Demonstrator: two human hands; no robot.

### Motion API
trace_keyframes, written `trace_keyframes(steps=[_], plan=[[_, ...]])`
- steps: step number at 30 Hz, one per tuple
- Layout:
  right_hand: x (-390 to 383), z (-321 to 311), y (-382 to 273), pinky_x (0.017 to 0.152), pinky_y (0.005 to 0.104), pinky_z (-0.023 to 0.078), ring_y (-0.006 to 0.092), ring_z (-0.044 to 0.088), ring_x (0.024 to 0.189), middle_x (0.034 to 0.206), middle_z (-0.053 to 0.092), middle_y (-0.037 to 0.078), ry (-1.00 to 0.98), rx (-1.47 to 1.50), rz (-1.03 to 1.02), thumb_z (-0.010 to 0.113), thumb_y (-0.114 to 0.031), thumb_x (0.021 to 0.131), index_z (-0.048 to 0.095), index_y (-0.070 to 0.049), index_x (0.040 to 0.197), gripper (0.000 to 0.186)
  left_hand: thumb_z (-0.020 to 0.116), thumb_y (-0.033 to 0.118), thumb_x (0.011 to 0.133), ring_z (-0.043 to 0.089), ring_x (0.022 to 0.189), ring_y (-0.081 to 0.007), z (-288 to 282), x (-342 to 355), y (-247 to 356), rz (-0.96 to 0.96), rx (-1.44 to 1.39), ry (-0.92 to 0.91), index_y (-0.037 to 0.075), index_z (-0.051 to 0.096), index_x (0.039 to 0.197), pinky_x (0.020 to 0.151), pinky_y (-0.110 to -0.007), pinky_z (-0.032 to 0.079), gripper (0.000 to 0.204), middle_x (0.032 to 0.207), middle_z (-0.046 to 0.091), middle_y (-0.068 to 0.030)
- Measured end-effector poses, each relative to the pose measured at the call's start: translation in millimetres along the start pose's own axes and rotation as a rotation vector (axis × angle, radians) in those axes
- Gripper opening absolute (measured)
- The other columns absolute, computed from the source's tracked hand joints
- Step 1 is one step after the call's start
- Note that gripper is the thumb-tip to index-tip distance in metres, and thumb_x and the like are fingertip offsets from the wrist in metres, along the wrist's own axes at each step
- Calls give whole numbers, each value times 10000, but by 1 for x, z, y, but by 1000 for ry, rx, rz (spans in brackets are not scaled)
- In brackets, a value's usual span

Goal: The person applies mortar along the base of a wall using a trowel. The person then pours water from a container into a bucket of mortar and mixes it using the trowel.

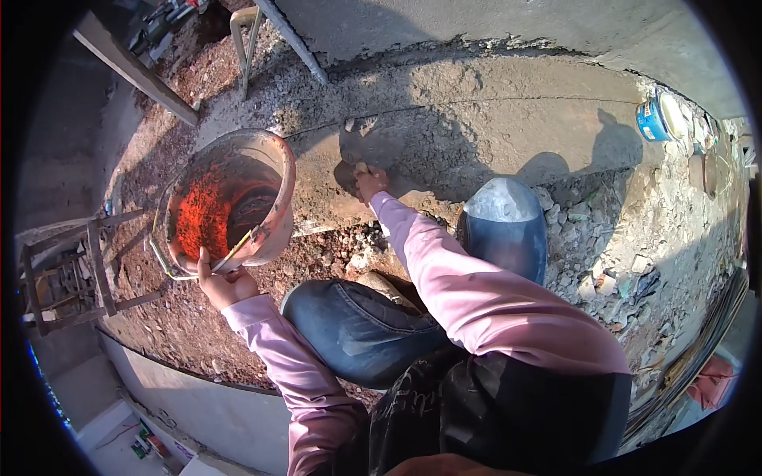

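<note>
On the left, my left hand (225,282) grips the near rim of a dirty bucket (279,218), beside its wire handle (163,262). The bucket tilts with its mouth toward me; its inside shows bright orange and dark, mortar-smeared patches. My right hand (370,182) is closed at the mortar strip ahead of me, around what looks like the handle of a mortar-coated trowel (359,143). The trowel's blade blends into the grey mortar and is hard to outline. Wet, lumpy mortar (436,147) spreads to the right of that hand, partly in shadow.
A grey wall (508,28) bounds the far side. Rubble (591,262) covers the ground at right, with a blue-and-white tub (660,117) beyond. Wooden props (135,67) slant at upper left; a wooden frame (99,266) stands at left. My bent knees (508,222) are close to the mortar.
</note>
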State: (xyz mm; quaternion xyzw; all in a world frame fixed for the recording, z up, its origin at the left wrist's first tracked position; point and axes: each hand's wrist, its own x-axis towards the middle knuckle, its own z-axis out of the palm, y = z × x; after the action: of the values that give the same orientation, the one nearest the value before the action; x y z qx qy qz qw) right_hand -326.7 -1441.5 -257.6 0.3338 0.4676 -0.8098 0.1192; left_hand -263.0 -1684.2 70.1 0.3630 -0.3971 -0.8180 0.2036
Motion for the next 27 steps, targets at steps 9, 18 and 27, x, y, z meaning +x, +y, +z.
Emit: trace_keyframes(steps=[9, 18, 27], plan=[[-105, -36, -119, 468, 358, 441, 196, 523, 560, 773, 542, 63, -12, 703, -68, 485, -263, 932, 516, -77, 1033, 213, 646, 196, 855, 594, 648, -113, 40, -3, -25, -2, 20, -86, 83, 598, 966, 474, -189, 363, 165, 901, 657, -45], [-153, -165, -336, 549, 346, 507, 200, 603, 628, 834, 613, 94, -154, -1081, -366, 561, -257, 902, 541, -42, 1181, 352, 619, 125, 843, 627, 895, -191, 56, 28, -48, 70, 194, -332, 31, 576, 1094, 719, -289, 526, 271, 1056, 622, -95], [-125, -170, -76, 950, 428, 437, 375, 564, 1126, 1166, 600, 254, -578, -1379, -317, 591, -362, 897, 421, 10, 1353, 613, 686, 31, 714, 617, 759, -199, 56, 92, -107, 60, 733, -308, -17, 631, 936, 675, -331, 523, 234, 927, 630, -91]])
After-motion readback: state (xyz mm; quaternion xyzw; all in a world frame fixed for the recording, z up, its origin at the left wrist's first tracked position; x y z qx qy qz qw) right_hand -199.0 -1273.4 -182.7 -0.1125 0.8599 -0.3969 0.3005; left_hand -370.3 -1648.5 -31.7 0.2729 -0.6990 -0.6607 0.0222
